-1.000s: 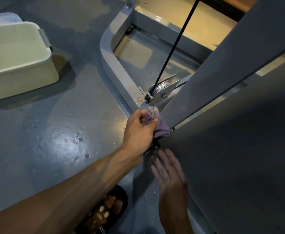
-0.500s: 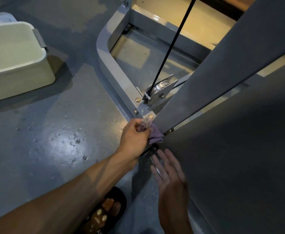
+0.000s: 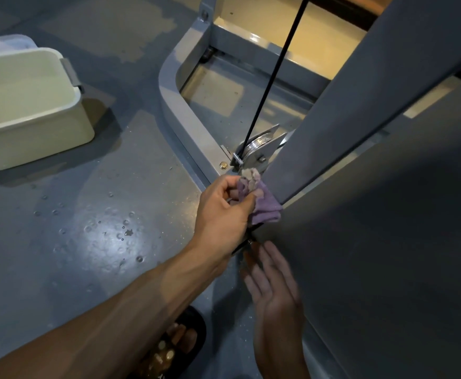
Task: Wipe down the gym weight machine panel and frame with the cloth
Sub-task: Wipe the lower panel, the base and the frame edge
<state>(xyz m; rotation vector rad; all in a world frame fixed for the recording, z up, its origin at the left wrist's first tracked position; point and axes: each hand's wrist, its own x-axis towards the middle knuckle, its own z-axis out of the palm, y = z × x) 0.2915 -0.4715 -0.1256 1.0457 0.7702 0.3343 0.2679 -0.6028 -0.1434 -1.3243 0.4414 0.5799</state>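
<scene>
The left hand [image 3: 224,209] grips a bunched purple cloth [image 3: 265,206], fingers and thumb curled round it, and presses it against the foot of the grey upright [image 3: 360,91], just where that post meets the base frame [image 3: 191,124]. The cloth's long axis runs from its pale, frayed top end, just below the pulley [image 3: 259,149], down and to the right to its folded lower edge, which lies against the edge of the big grey panel [image 3: 388,242]. The upright itself slants from the cloth up to the top right corner; a black cable [image 3: 273,72] rises steeply from the pulley to the top edge.

The right hand [image 3: 276,285] is flat and holds nothing, its straight fingers pointing up and left along the panel's lower edge; it is blurred, so whether the palm touches the panel cannot be told.

Against half a second ago, the left hand and cloth sit a little higher and further right on the post, closer to the pulley, with more cloth showing below the thumb. The right hand has stayed at the panel's edge.

A pale tub [image 3: 29,110] stands well apart on the wet floor [image 3: 101,228], and a sandalled foot [image 3: 174,348] shows at the bottom.
</scene>
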